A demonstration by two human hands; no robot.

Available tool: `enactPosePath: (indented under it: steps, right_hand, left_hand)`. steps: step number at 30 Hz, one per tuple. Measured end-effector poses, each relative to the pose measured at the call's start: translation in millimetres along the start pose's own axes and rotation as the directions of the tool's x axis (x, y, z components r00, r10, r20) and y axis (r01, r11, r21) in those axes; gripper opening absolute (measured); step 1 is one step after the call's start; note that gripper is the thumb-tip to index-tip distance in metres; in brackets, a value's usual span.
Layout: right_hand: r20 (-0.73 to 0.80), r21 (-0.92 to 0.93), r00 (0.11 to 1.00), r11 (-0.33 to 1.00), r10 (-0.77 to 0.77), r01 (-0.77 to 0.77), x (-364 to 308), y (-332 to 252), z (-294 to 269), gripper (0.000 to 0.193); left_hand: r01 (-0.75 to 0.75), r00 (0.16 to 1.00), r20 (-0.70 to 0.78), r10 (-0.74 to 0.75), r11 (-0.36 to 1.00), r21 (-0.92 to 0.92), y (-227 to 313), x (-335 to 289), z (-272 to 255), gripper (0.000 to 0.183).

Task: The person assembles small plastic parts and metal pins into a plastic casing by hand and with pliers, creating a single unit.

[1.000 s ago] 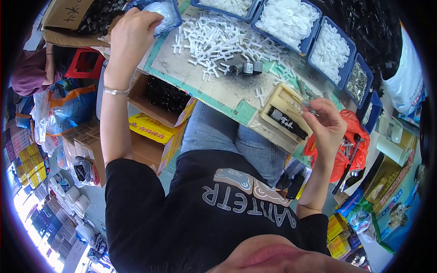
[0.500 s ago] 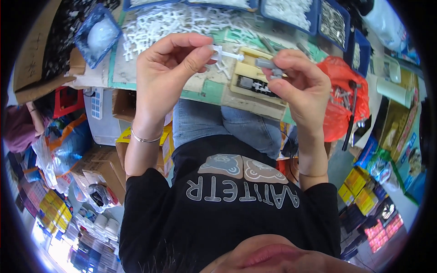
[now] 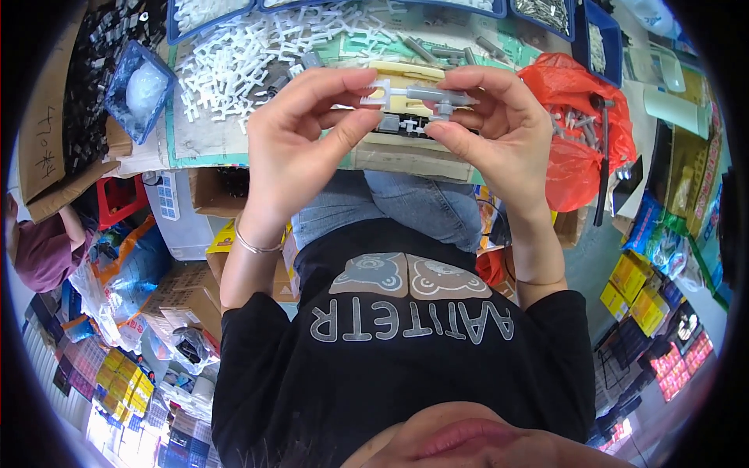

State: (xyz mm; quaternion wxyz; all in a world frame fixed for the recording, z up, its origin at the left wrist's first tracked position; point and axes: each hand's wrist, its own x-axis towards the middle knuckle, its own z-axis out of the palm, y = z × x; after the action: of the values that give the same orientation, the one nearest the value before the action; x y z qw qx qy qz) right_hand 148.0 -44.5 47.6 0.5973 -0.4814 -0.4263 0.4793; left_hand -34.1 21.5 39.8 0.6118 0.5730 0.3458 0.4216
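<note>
Hands meet in the middle of the view, raised above the table (image 3: 203,132) and close to the camera. The left hand (image 3: 300,136) pinches a small white plastic piece (image 3: 378,92) between thumb and forefinger, fingers curled shut on it. The right hand (image 3: 499,132) grips a grey plastic rod (image 3: 437,95) with a short cross stub, thumb below and fingertips above, and the white piece touches the rod's left end, so the two parts sit in one line between the hands. Behind them on the table lies a scattered heap of white cross-shaped pieces (image 3: 234,54), and just beneath the hands a shallow yellowish tray (image 3: 406,72) with dark parts in it. Blue bins (image 3: 542,12) line the far edge of the table, and a smaller blue bin (image 3: 139,90) holding a clear bag stands at the left. A red plastic bag (image 3: 577,148) with grey parts sits just right of the right hand.
</note>
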Motion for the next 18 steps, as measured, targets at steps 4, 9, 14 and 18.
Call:
enactPosePath:
  steps: [4, 9, 14, 18]
  right_hand:
    - [-0.021, -0.132, 1.000, 0.991, -0.008, 0.005, -5.4, 2.4, -8.3, 0.034]
    - [0.075, -0.566, 0.991, 0.813, -0.111, 0.134, -26.5, 4.9, -33.8, 0.044]
    - [-0.060, -0.442, 0.998, 0.897, -0.024, -0.005, -41.5, 10.0, -31.5, 0.047]
    - [-0.080, -0.253, 0.995, 0.964, 0.058, -0.077, -42.9, 0.0, -17.2, 0.044]
  left_hand:
    - [-0.254, 0.965, 0.189, 0.181, 0.828, 0.500, -5.1, 1.6, -1.4, 0.019]
    - [-0.248, 0.921, 0.388, 0.023, 0.803, 0.542, -15.1, -0.8, 8.6, 0.017]
    - [-0.420, 0.902, 0.342, 0.265, 0.724, 0.546, -18.5, -9.5, 28.6, 0.034]
    - [-0.648, 0.761, 0.502, 0.410, 0.514, 0.562, -21.6, -8.4, 35.0, 0.035]
